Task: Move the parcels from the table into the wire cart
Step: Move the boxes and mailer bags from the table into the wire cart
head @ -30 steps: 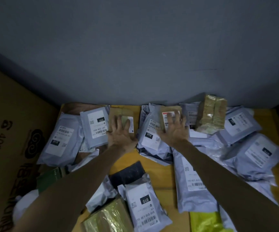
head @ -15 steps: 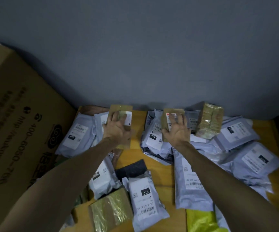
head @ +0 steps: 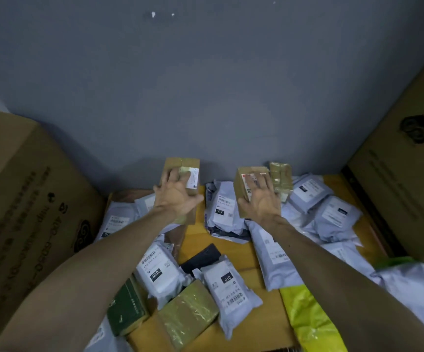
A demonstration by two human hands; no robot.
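As seen from the head cam, mid-frame: L hand (head: 178, 196) grips a brown carton (head: 189, 165) w/ white label, fingers spread over its top face, thumb curled round the side; its far end shows against the grey wall (head: 206, 85). R hand (head: 259, 199) grips a smaller carton (head: 240, 182) the same way, just left of a taped carton (head: 280, 176). Both are held above the tabletop (head: 244, 252), which is strewn w/ grey mailers (head: 227, 288). Large cardboard boxes (head: 23, 199) stand at frame left & right.
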